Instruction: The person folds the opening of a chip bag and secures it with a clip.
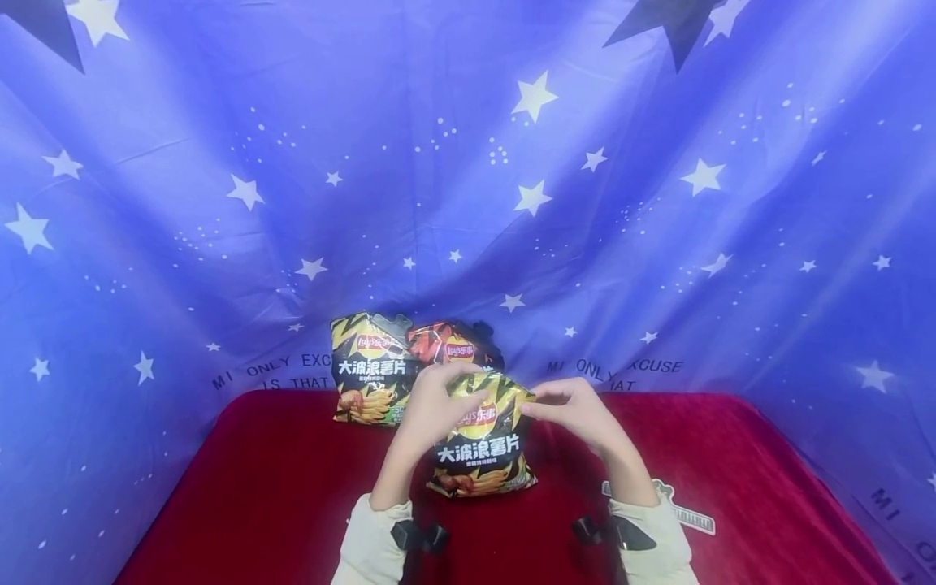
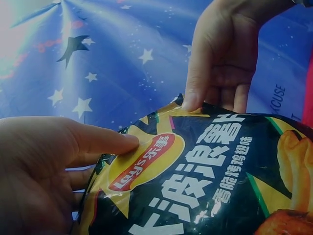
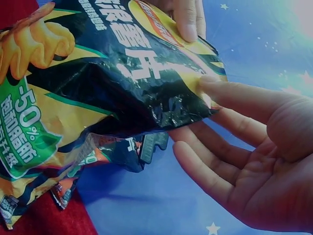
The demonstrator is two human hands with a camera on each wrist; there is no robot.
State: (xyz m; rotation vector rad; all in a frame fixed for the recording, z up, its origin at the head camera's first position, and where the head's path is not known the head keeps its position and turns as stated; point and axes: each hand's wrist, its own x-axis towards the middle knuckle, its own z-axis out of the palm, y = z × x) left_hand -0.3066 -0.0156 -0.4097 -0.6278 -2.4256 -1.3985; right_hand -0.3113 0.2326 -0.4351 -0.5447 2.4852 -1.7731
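A black and yellow bag of Lay's potato chips [image 1: 483, 475] is held upright between both hands, front toward me. My left hand [image 1: 436, 406] grips its upper left part; in the left wrist view the thumb of that left hand [image 2: 41, 161] presses the front beside the logo, the other fingers behind. At the top right corner, my right hand [image 1: 581, 413] pinches the bag. In the right wrist view, the right hand [image 3: 266, 139] has its thumb on the front and its fingers behind the edge.
Behind stand a second black and yellow chip bag [image 1: 371, 386] and a red and black chip bag [image 1: 439, 341], with dark clips [image 1: 392, 322] at their tops. A pale comb-like piece [image 1: 693, 520] lies on the red cloth [image 1: 241, 487], partly under the right forearm. A blue star-printed curtain [image 1: 453, 203] hangs behind.
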